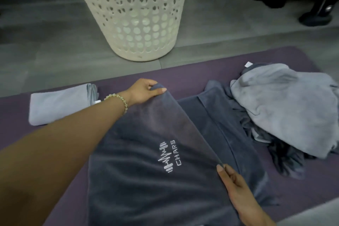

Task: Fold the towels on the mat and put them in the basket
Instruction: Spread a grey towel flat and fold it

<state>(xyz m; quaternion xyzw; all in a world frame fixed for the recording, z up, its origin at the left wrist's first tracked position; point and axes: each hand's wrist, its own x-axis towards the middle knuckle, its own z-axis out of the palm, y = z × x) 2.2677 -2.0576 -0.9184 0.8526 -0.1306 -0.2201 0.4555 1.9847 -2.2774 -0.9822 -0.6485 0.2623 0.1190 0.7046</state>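
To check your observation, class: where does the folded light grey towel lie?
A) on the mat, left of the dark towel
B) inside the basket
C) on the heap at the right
A: the folded light grey towel lies on the mat, left of the dark towel.

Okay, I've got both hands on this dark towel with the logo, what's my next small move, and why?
Probably lower the edge you hold onto the layer beneath and line up the edges. Your left hand and right hand each pinch a corner of the dark towel, so its flap is lifted and the fold is unfinished. The basket comes later.
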